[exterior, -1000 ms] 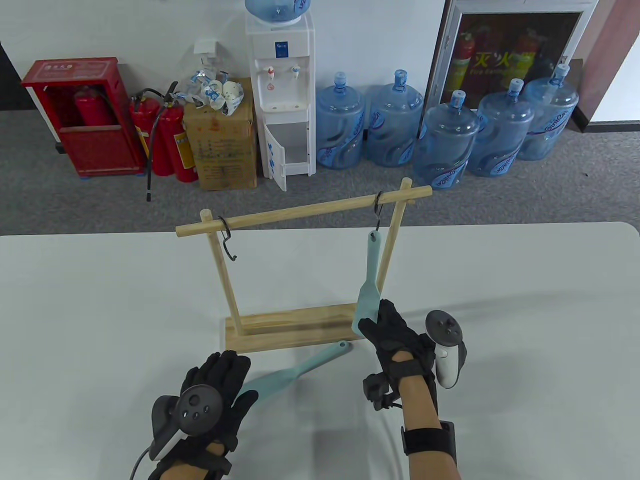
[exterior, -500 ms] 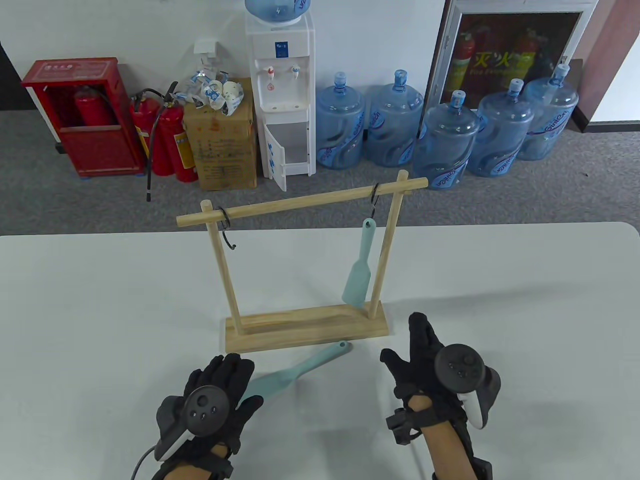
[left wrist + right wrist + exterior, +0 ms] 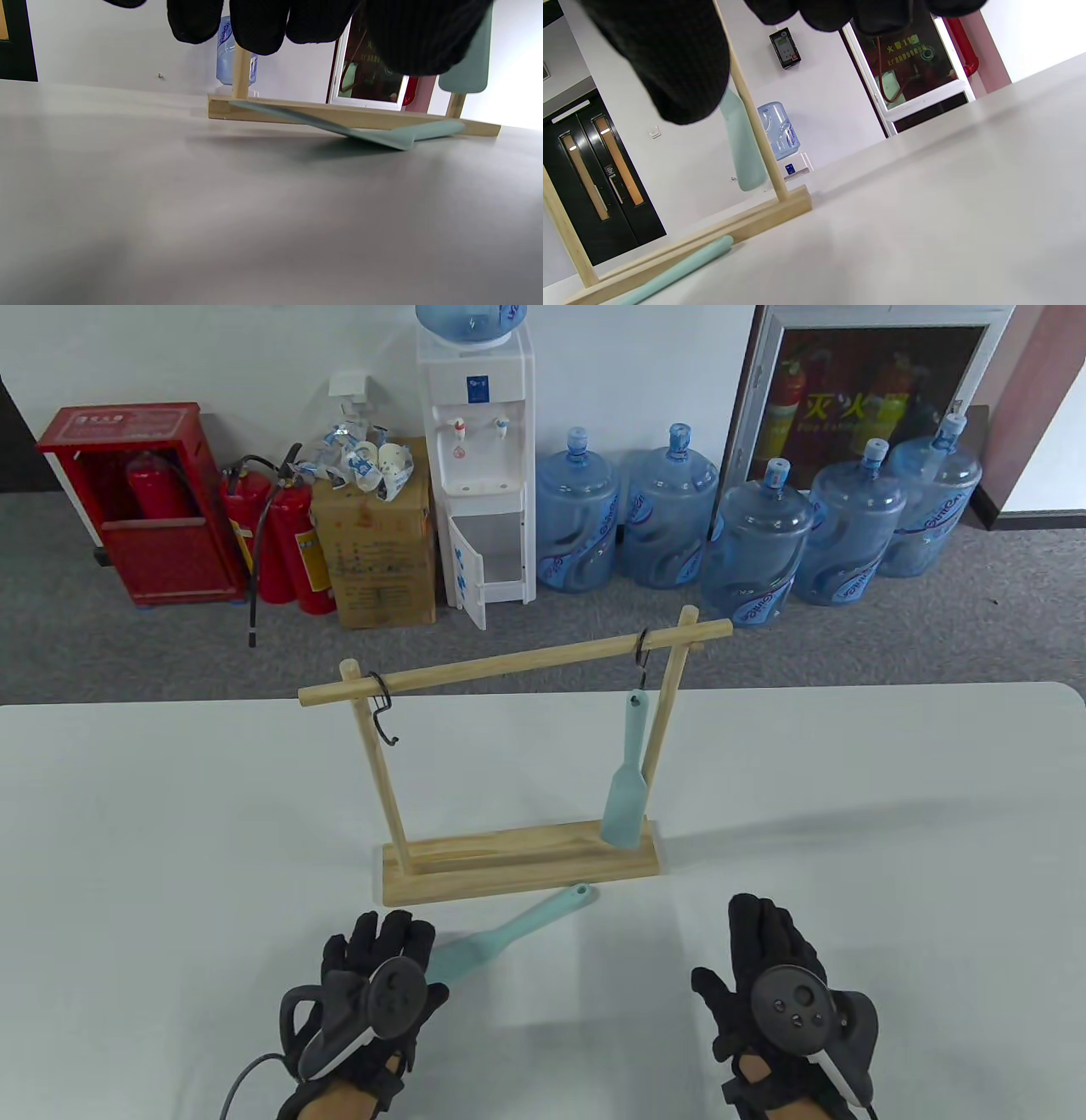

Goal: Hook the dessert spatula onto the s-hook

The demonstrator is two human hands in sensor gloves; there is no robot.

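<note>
A wooden rack (image 3: 517, 865) stands mid-table with two black S-hooks on its bar. One teal dessert spatula (image 3: 626, 797) hangs from the right S-hook (image 3: 642, 651); it also shows in the right wrist view (image 3: 742, 148). The left S-hook (image 3: 384, 712) is bare. A second teal spatula (image 3: 509, 935) lies on the table in front of the rack's base, blade toward my left hand (image 3: 382, 976); it also shows in the left wrist view (image 3: 365, 133). My left hand is open, its fingertips at the blade's end. My right hand (image 3: 768, 967) is open, empty, on the table right of it.
The white table (image 3: 891, 831) stretches wide on both sides of the rack. Behind it on the floor stand water jugs (image 3: 755, 551), a water dispenser (image 3: 479, 466), a cardboard box (image 3: 382, 551) and red fire extinguishers (image 3: 280, 534).
My right hand let go of the hanging spatula and drew back toward me, down to the table. The spatula swung on its hook. My left hand stayed by the lying spatula.
</note>
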